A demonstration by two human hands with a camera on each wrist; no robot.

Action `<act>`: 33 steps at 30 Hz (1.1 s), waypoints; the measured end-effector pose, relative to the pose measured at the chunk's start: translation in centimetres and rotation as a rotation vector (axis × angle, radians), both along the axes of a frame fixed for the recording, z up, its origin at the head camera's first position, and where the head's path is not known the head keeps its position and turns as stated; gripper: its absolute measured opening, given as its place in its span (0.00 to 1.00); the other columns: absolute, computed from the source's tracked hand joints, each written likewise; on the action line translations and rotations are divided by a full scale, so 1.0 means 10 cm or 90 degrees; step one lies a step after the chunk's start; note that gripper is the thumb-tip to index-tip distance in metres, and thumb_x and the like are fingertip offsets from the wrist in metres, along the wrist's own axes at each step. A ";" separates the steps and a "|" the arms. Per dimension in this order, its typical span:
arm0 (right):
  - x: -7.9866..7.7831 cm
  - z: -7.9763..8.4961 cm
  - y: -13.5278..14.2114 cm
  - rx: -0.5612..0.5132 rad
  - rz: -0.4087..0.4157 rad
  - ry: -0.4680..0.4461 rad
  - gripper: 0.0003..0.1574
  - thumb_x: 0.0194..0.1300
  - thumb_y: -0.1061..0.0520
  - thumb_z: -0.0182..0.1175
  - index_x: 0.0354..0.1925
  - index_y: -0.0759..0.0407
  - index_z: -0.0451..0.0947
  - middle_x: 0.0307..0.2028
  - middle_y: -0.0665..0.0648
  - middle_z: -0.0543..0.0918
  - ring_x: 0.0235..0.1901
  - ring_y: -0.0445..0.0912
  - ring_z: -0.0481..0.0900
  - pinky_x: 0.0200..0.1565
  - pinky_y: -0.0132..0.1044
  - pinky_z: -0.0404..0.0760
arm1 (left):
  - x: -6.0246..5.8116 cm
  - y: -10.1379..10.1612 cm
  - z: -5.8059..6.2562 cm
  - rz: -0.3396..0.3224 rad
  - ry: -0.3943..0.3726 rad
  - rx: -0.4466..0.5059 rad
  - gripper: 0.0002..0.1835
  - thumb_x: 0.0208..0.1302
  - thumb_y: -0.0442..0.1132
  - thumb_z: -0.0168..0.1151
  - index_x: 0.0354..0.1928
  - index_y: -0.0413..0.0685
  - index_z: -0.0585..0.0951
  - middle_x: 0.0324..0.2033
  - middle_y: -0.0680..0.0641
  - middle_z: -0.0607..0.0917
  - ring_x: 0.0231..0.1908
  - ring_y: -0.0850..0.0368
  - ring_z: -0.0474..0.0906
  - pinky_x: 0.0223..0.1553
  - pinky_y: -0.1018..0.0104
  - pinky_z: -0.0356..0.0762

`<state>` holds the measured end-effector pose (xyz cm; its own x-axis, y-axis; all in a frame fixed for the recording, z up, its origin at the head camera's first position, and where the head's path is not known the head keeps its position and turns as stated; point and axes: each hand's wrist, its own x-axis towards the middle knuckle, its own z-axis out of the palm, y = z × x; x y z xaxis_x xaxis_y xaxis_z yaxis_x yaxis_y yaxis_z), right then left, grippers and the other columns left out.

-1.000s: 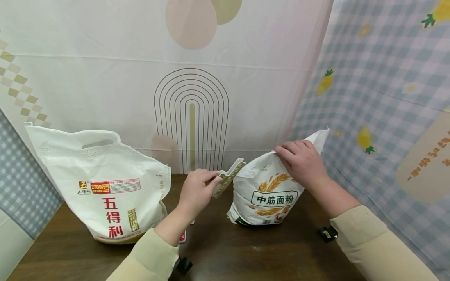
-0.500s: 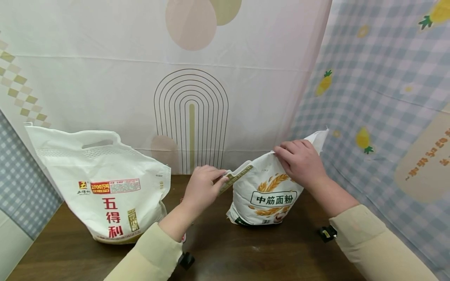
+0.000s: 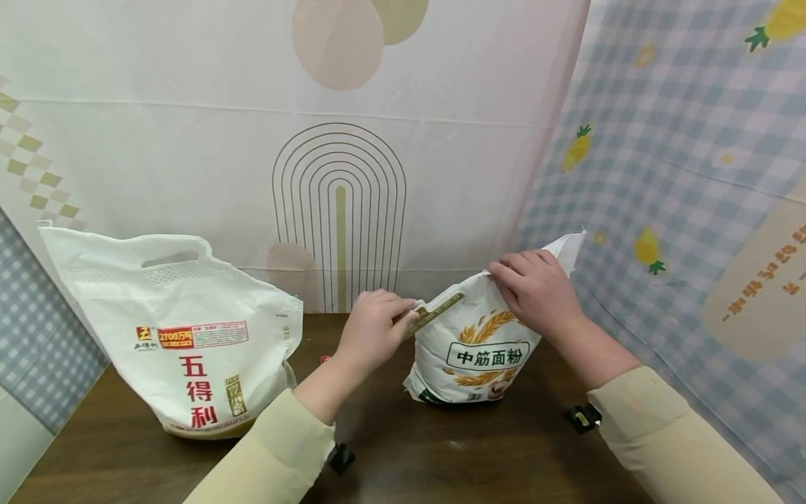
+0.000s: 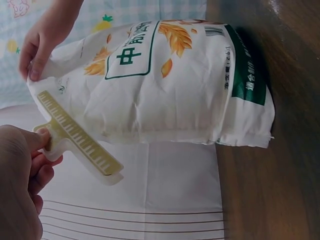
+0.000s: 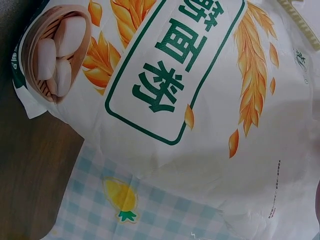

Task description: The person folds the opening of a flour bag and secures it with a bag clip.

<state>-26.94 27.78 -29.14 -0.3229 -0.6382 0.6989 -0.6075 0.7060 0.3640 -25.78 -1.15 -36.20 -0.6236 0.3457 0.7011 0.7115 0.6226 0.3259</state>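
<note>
A white flour bag (image 3: 488, 343) with wheat ears and green lettering stands on the table. My right hand (image 3: 535, 290) grips its folded top edge near the right end; in the right wrist view the bag's printed front (image 5: 200, 100) fills most of the picture. Between thumb and fingers my left hand (image 3: 374, 329) pinches a long gold-and-white bag clip (image 4: 80, 135) by its handle. The clip lies slanted at the bag's upper left corner, its gold bar in front of the bag. Whether the bag's edge sits between the clip's two bars, I cannot tell.
To the left a larger white flour bag (image 3: 208, 336) with a carry handle and red lettering stands upright on the brown wooden table (image 3: 441, 455). A small red-and-white item (image 3: 324, 359) is mostly hidden behind my left arm. Printed cloths hang behind and at the sides.
My left hand has moved right and slightly up with the bag clip, bringing it from beside the smaller bag onto its upper left corner. My right hand keeps its grip on the bag's top.
</note>
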 end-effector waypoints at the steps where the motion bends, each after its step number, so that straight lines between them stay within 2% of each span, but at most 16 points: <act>1: 0.00 0.00 0.00 -0.001 0.000 0.000 0.24 0.80 0.46 0.43 0.45 0.57 0.83 0.38 0.58 0.84 0.35 0.56 0.81 0.43 0.53 0.76 | 0.00 0.01 0.01 -0.001 0.000 -0.003 0.10 0.63 0.43 0.69 0.44 0.49 0.89 0.31 0.55 0.87 0.36 0.57 0.80 0.43 0.58 0.72; 13: 0.03 0.01 -0.01 -0.001 -0.003 -0.009 0.23 0.79 0.47 0.44 0.45 0.57 0.83 0.38 0.58 0.84 0.37 0.56 0.81 0.45 0.53 0.75 | 0.02 0.10 0.11 0.003 0.003 -0.011 0.11 0.64 0.44 0.68 0.45 0.50 0.89 0.32 0.55 0.87 0.35 0.57 0.79 0.42 0.59 0.71; 23: 0.01 0.00 -0.02 -0.008 0.009 -0.004 0.24 0.79 0.46 0.44 0.44 0.57 0.83 0.38 0.58 0.84 0.36 0.56 0.81 0.44 0.54 0.75 | 0.00 0.15 0.14 0.029 -0.004 -0.026 0.12 0.65 0.47 0.67 0.47 0.53 0.88 0.34 0.56 0.88 0.35 0.59 0.77 0.39 0.61 0.67; 33: 0.01 0.00 -0.01 -0.009 -0.002 -0.016 0.25 0.80 0.45 0.44 0.45 0.57 0.83 0.39 0.58 0.85 0.37 0.56 0.81 0.46 0.53 0.75 | -0.03 0.22 0.17 0.004 -0.018 0.002 0.13 0.65 0.46 0.67 0.48 0.52 0.88 0.38 0.54 0.89 0.38 0.58 0.79 0.39 0.61 0.70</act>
<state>-26.79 27.71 -29.17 -0.3428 -0.6272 0.6994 -0.6142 0.7130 0.3382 -26.08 1.02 -34.55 -0.6451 0.3397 0.6844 0.6983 0.6256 0.3477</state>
